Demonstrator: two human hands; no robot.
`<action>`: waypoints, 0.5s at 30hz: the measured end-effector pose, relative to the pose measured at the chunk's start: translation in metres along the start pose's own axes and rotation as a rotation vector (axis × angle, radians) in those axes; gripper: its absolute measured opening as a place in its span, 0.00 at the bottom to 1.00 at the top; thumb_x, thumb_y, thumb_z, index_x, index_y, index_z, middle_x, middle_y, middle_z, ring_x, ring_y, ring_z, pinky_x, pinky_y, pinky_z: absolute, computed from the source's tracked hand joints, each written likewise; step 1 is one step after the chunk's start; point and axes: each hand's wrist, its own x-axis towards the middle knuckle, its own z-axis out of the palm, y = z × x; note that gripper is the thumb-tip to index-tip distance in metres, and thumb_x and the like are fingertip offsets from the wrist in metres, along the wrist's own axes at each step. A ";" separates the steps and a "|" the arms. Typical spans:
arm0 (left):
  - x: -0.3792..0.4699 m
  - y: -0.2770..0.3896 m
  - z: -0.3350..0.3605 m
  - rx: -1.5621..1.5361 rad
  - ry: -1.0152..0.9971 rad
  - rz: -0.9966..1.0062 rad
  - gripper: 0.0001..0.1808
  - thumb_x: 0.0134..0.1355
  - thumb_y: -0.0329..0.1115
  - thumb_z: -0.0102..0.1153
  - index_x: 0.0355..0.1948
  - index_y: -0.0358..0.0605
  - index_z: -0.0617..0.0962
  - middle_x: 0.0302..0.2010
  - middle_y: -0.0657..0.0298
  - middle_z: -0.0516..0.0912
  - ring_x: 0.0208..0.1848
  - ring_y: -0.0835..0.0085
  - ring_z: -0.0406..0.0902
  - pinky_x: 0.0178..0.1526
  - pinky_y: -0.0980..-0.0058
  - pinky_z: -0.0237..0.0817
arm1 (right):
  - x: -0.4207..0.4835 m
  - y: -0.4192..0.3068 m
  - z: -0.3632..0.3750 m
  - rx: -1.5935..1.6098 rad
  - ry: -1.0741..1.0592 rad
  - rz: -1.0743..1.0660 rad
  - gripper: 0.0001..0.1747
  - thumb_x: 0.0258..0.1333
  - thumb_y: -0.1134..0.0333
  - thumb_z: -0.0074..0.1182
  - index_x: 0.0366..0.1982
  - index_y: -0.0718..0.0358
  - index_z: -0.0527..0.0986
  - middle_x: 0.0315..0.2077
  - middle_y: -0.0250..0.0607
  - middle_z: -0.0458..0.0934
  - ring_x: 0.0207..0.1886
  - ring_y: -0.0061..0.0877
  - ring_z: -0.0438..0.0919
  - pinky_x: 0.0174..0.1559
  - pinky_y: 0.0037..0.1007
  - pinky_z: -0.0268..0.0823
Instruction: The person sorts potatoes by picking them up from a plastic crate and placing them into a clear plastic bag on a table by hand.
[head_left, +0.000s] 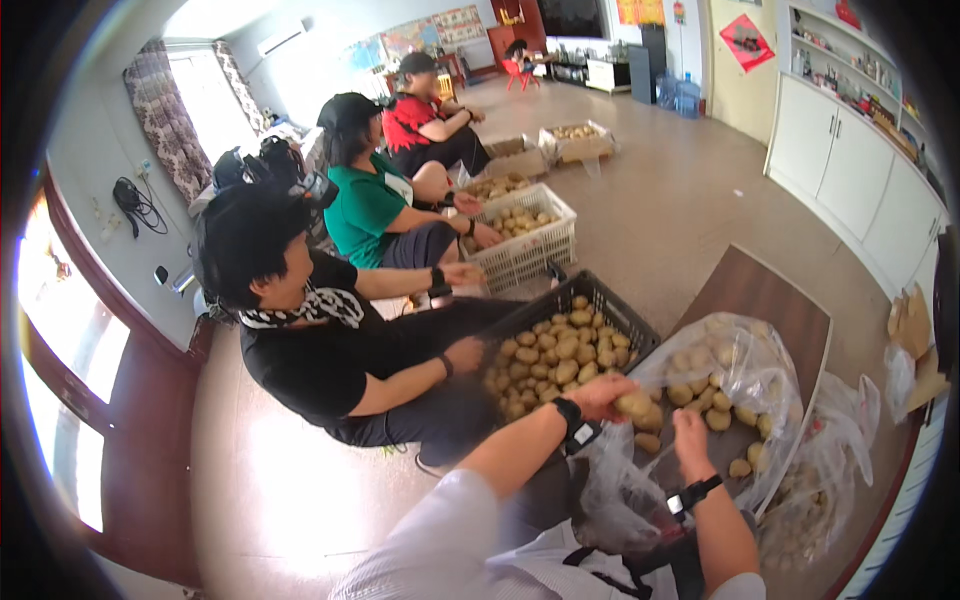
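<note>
My left hand (602, 396) reaches in from the lower left, its fingers on a potato (634, 403). Close by on the right is my right hand (690, 441), raised with the fingers partly curled; no potato shows in it, though its palm side is hard to make out. Both wrists wear black bands with small devices. Around my hands, a clear plastic bag (739, 334) lies spread over a brown board (720, 285), with loose potatoes (718, 418) under and beside it. Left of the bag stands a black plastic crate (637, 330) full of potatoes.
A person in black (322, 337) sits by the crate; two more people sit beyond. A white crate (517, 262) and cardboard boxes (581, 146) hold potatoes. Another plastic bag (825, 450) with small round items lies on the floor at right. White cabinets (847, 165) line the wall.
</note>
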 end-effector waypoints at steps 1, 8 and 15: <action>0.004 0.017 -0.004 -0.483 0.017 -0.486 0.20 0.67 0.51 0.56 0.50 0.49 0.73 0.40 0.58 0.82 0.31 0.68 0.82 0.35 0.69 0.78 | -0.004 -0.008 -0.018 -0.005 0.076 -0.020 0.20 0.63 0.56 0.52 0.41 0.69 0.77 0.37 0.50 0.81 0.42 0.37 0.80 0.47 0.37 0.69; 0.004 0.001 -0.044 -0.624 0.447 -0.457 0.20 0.68 0.49 0.54 0.50 0.45 0.74 0.37 0.58 0.82 0.29 0.65 0.81 0.29 0.68 0.77 | 0.028 0.056 -0.106 -0.651 0.435 0.082 0.20 0.54 0.64 0.57 0.48 0.67 0.75 0.46 0.54 0.78 0.52 0.49 0.74 0.56 0.45 0.65; -0.007 -0.009 -0.053 -0.659 0.751 -0.499 0.19 0.69 0.44 0.52 0.54 0.42 0.73 0.46 0.55 0.81 0.36 0.59 0.81 0.29 0.62 0.79 | 0.007 0.047 -0.126 -0.711 0.552 0.109 0.31 0.51 0.72 0.59 0.59 0.68 0.66 0.58 0.58 0.67 0.63 0.50 0.65 0.65 0.44 0.58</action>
